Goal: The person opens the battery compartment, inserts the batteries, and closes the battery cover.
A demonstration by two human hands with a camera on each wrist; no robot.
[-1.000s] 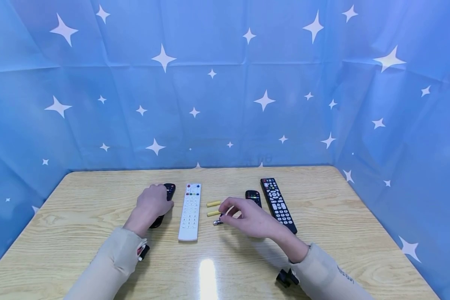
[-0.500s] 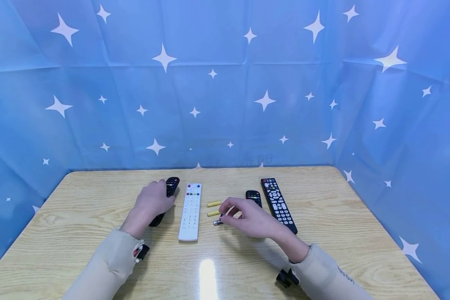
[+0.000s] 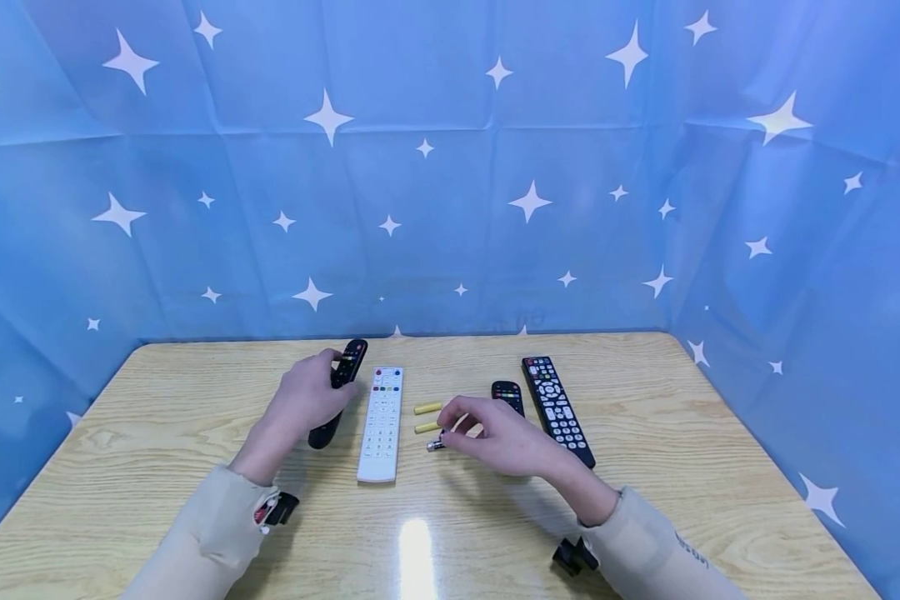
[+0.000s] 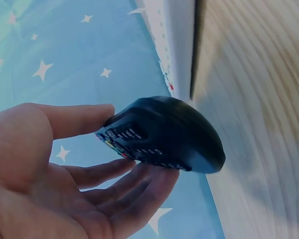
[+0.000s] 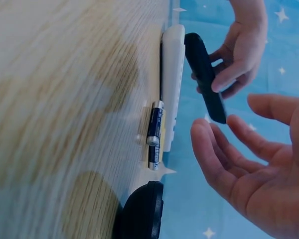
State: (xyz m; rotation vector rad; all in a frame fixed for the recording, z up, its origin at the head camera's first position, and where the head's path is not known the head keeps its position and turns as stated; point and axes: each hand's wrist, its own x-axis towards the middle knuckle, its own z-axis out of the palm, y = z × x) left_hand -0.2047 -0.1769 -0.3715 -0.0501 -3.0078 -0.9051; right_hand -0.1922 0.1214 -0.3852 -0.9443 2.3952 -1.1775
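My left hand (image 3: 307,396) grips a black remote control (image 3: 351,360) by its sides. In the left wrist view the thumb is on one edge of this remote (image 4: 174,132) and the fingers on the other, with its end raised off the table. My right hand (image 3: 498,435) hovers with bent fingers and nothing between them, as the right wrist view confirms. Beneath its fingertips lie yellow batteries (image 3: 427,408) and dark batteries with silver ends (image 5: 155,123), partly covered in the head view. A white remote control (image 3: 380,425) lies between the two hands.
Behind the right hand, a smaller black remote (image 3: 507,395) lies partly hidden. To its right a long black remote (image 3: 558,412) lies at a slant. A blue curtain (image 3: 420,250) with white stars borders the wooden table (image 3: 645,392) at the back and sides.
The left hand has lifted the black remote off the table and moved it slightly away and to the right. My right hand stays where it was.
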